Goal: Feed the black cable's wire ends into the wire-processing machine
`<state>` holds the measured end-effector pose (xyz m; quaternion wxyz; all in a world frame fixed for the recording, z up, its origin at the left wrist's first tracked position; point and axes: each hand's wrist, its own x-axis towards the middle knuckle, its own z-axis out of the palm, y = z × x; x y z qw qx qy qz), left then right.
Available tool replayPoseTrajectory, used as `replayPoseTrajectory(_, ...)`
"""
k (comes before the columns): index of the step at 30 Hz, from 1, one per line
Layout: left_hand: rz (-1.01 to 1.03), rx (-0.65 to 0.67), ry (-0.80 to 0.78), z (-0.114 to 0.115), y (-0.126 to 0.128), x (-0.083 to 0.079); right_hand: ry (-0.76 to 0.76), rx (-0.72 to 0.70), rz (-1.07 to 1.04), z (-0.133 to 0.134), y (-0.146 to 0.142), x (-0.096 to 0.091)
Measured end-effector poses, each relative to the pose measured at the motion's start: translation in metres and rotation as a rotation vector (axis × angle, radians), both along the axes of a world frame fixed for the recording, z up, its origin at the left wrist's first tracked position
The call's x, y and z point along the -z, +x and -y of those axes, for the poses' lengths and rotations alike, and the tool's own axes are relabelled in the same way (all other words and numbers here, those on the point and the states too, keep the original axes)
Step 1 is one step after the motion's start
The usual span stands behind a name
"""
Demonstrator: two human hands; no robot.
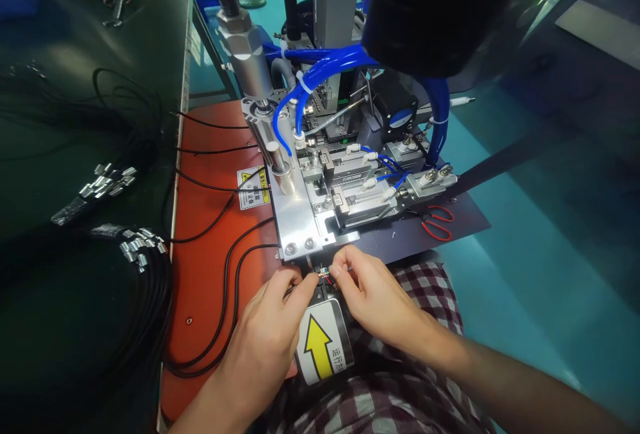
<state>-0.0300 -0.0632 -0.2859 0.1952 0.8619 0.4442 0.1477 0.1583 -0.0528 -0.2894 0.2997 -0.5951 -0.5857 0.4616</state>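
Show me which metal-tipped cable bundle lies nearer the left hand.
The lower bundle, tips beside the table's edge; the other bundle lies farther from that edge and the left hand.

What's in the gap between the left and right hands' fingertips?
In the head view, thin wires, at least one red, show between the left hand and the right hand; finer detail is too small to tell.

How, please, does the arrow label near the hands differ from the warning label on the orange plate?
The arrow label bears a large yellow arrow; the warning label, a small yellow triangle. The arrow label appears larger than the warning label. Both are white with dark characters.
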Motion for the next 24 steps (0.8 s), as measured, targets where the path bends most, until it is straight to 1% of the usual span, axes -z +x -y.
replayPoseTrajectory(1, -0.007, 0.003, -0.005, 0.0001, -0.0002, -0.0005, -0.048, -0.002, -0.032, -0.0013, 0.0003, -0.0005)
replayPoseTrajectory(4, -0.014, 0.002, -0.010, 0.0002, -0.0003, -0.0005, -0.289, -0.014, -0.208, -0.0052, 0.0016, 0.0024)
replayPoseTrajectory(5, -0.009, -0.002, -0.006, 0.0001, -0.0002, 0.0001, -0.328, -0.018, -0.241, -0.0059, 0.0021, 0.0041)
replayPoseTrajectory(6, 0.001, -0.006, 0.002, -0.0001, -0.0001, 0.0008, -0.330, -0.017, -0.248, -0.0061, 0.0027, 0.0056)
replayPoseTrajectory(10, 0.025, -0.013, 0.004, -0.0011, 0.0009, 0.0032, -0.203, -0.001, -0.184, -0.0031, 0.0041, 0.0082)
replayPoseTrajectory(13, 0.036, -0.015, 0.012, -0.0008, 0.0017, 0.0028, -0.162, -0.003, -0.181, -0.0011, 0.0043, 0.0074)
replayPoseTrajectory(21, 0.023, -0.024, -0.032, -0.0002, 0.0023, -0.0005, -0.173, -0.017, -0.171, -0.0011, 0.0039, 0.0073)
replayPoseTrajectory(24, 0.046, -0.014, -0.008, -0.0004, 0.0019, 0.0003, -0.169, -0.019, -0.178, 0.0003, 0.0041, 0.0081)
